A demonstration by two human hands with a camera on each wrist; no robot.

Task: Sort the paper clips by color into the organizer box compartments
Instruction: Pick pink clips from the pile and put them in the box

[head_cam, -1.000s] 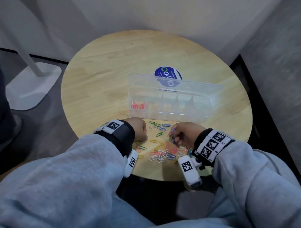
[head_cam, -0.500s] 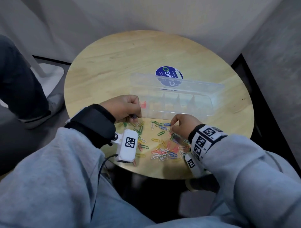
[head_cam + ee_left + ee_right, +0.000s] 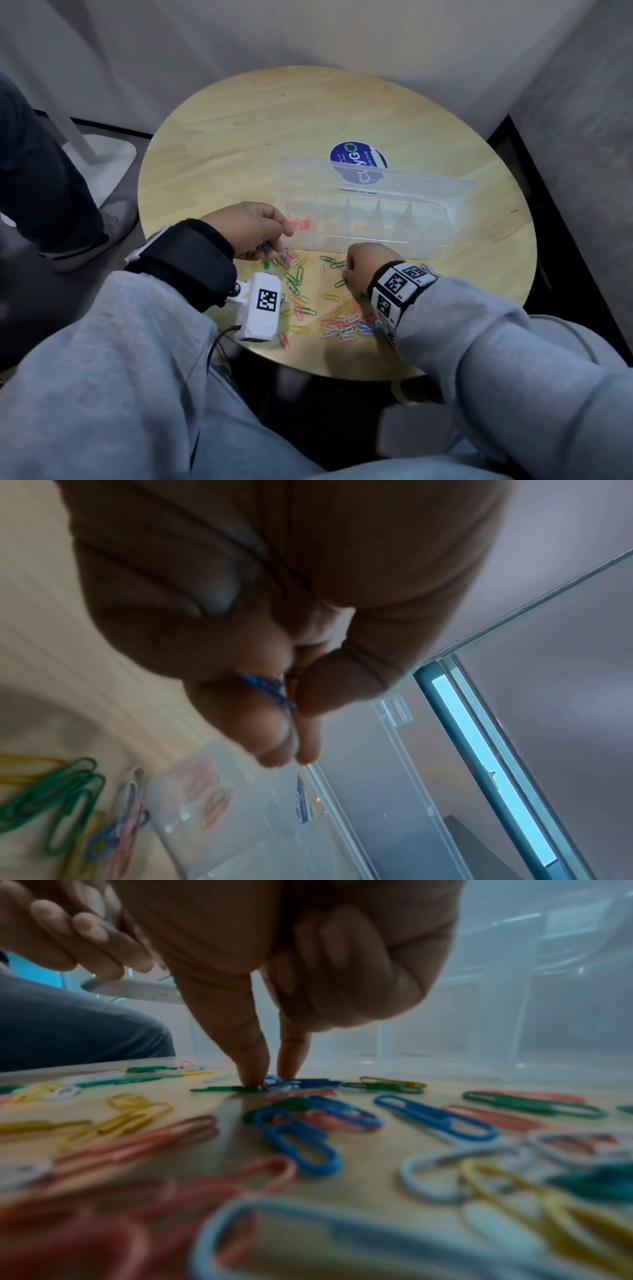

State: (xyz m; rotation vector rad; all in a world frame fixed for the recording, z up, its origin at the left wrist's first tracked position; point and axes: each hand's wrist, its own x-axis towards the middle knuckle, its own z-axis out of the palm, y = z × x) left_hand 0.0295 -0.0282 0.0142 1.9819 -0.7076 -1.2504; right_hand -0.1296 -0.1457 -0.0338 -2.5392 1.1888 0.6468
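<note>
A clear organizer box [image 3: 428, 236] lies open on the round table, its lid [image 3: 404, 183] standing up behind it. Pink clips [image 3: 301, 222] lie in its leftmost compartment, also seen in the left wrist view as pink clips [image 3: 209, 791]. My left hand [image 3: 274, 245] hovers at the box's left front corner and pinches a blue clip [image 3: 270, 689] between thumb and fingers [image 3: 270, 739]. My right hand [image 3: 346, 270] is down on the table in front of the box. Its thumb and forefinger pinch a blue clip [image 3: 301, 1083] lying there. The mixed pile of clips [image 3: 342, 325] is spread near the front edge.
A blue round sticker [image 3: 358, 161] sits behind the box. Green and yellow clips [image 3: 294, 277] lie under my left wrist. Another person's leg and shoe [image 3: 85, 233] stand left of the table, by a white stand base [image 3: 102, 161]. A wall corner closes the far side.
My left hand rose from the pile to the box's left front corner with a blue clip. My right hand shifted forward to clips nearer the box. A person's leg came in at left.
</note>
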